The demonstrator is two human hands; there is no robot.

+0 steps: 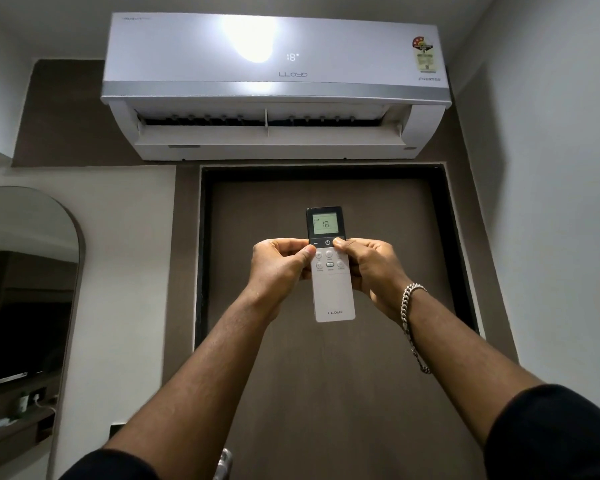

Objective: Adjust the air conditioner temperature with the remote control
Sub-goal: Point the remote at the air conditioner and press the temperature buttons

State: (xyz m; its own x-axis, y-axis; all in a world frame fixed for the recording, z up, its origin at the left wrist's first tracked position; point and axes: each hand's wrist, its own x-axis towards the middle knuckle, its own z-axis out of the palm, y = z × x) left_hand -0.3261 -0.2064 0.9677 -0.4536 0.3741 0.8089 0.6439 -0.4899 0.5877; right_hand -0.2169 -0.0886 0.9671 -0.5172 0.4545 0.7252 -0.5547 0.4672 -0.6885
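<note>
Gripping the remote (331, 271) from both sides: left hand (279, 271) curled on its left edge, thumb on the upper-left buttons; right hand (373, 268) curled on its right edge, thumb by the power button. Remote upright, screen end above the hands, reads 18. Chain bracelet (409, 306) on right wrist. AC (274, 84) high above the hands on the wall, flap open, panel reads 18. Brown door (326, 375) behind the hands. Arched mirror (28, 289) far left.

I see white remote control (329, 265) upright, dark top, screen reading 18. White wall air conditioner (274, 84) above door, louvre open, panel showing 18.
</note>
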